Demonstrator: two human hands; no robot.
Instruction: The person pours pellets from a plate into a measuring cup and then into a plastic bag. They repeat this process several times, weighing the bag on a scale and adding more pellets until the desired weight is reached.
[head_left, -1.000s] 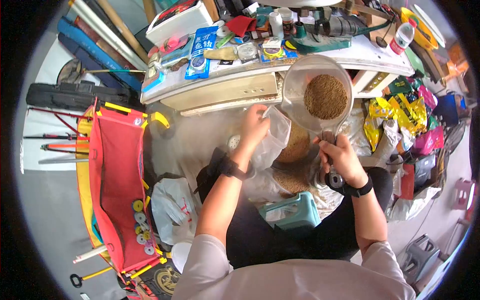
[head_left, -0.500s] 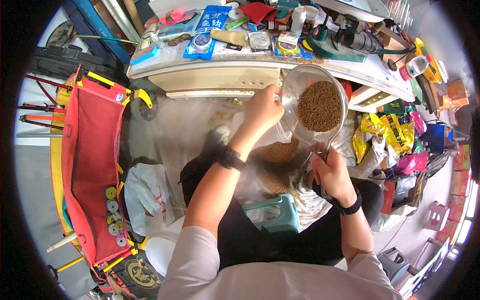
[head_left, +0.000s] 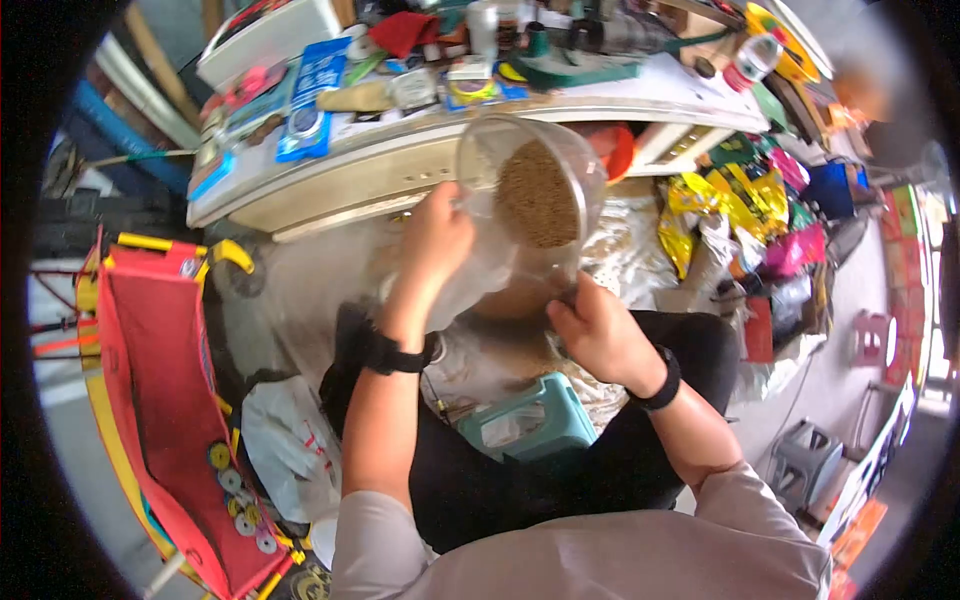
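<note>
At the left side, a red fabric cart point(head_left: 155, 380) is standing, with a white plastic bag point(head_left: 290, 435) lying just beside it. Next, the left hand point(head_left: 437, 235) is holding its fingers in a narrow pinch, it seems on the edge of a clear plastic bag point(head_left: 470, 275), which is hanging below. To the right, a transparent scoop point(head_left: 482, 150) is carrying brown pellets point(head_left: 538, 195) in front of the counter point(head_left: 690, 100), near the left fingers. The right hand point(head_left: 605, 330) is wrapping its fingers around the scoop's handle. In my judgement, the pellets could be scattering outside if the soft bag is sagging, being pinched at one side only, or if the loaded scoop is twisting in the single grip. Farther right, yellow packets point(head_left: 735, 200) are lying in a pile.
</note>
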